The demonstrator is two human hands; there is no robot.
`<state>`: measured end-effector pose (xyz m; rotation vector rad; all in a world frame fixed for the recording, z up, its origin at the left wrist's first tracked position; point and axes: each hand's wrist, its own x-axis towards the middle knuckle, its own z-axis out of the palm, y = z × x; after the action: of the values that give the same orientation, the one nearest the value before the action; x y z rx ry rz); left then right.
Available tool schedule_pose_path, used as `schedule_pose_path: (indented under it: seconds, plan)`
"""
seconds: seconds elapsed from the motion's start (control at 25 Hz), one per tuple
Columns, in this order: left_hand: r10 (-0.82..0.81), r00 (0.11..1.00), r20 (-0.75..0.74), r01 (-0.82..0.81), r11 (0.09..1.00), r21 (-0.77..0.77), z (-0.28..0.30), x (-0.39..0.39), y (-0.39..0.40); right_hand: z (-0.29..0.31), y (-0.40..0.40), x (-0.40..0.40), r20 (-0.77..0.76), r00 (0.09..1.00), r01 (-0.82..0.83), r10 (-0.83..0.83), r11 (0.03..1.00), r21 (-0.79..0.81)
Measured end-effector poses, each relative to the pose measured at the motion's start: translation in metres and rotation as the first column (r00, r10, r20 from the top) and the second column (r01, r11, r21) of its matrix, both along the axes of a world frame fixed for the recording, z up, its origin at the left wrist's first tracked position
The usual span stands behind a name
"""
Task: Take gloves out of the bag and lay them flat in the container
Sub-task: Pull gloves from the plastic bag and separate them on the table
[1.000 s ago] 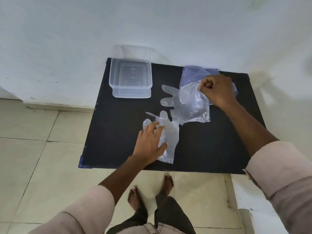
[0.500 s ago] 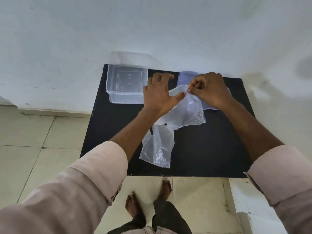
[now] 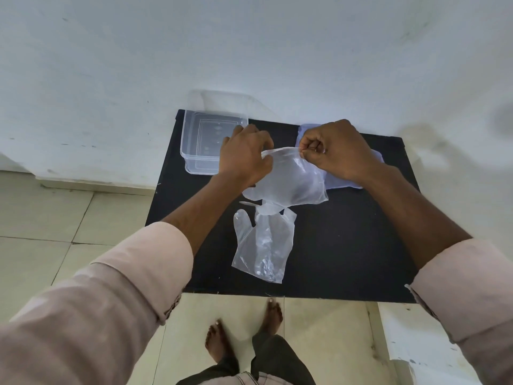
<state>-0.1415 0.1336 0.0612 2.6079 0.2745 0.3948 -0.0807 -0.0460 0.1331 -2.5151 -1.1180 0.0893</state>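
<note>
Both hands pinch the cuff edge of a thin clear glove (image 3: 291,179) above the black table (image 3: 361,245), the left hand (image 3: 244,157) gripping its left end and the right hand (image 3: 338,151) closed tight on its right end, while a second glove (image 3: 263,245) lies flat on the table nearer the person and the bag (image 3: 372,162) sits under the right wrist. The film looks limp and clingy, so it could fold on itself or drag the lying glove, whose fingers it seems to touch, when carried. The empty container (image 3: 194,157) stands just left of the left hand at the table's back-left corner against the wall, so the path is short, with open room only toward the front.
</note>
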Motion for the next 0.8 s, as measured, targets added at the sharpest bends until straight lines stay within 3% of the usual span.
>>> schedule_pose_path:
  seconds: [0.08,0.28,0.36,0.56,0.8]
  plan:
    - [-0.001,0.998,-0.058,0.002,1.000,0.027,0.004,-0.006,0.015,0.002,0.005,0.000,0.007,1.000,-0.023,0.024,0.999,-0.025]
    - [-0.090,0.899,-0.428,0.090,0.996,-0.021,0.034,-0.019,0.061,0.010,0.021,0.003,0.029,0.998,-0.057,0.061,0.990,-0.126]
    - [-0.159,0.906,-0.393,0.143,0.987,-0.069,0.058,-0.021,0.067,0.013,0.027,0.002,0.039,0.996,-0.079,0.086,0.985,-0.152]
    - [-0.254,0.957,-0.141,0.227,0.956,-0.187,0.079,-0.019,0.030,0.027,0.043,-0.003,0.050,0.987,-0.142,0.152,0.975,-0.173]
    - [-0.149,0.983,-0.105,0.097,0.915,-0.392,0.063,-0.011,0.012,0.043,0.047,-0.009,0.044,0.986,-0.148,0.160,0.968,-0.203]
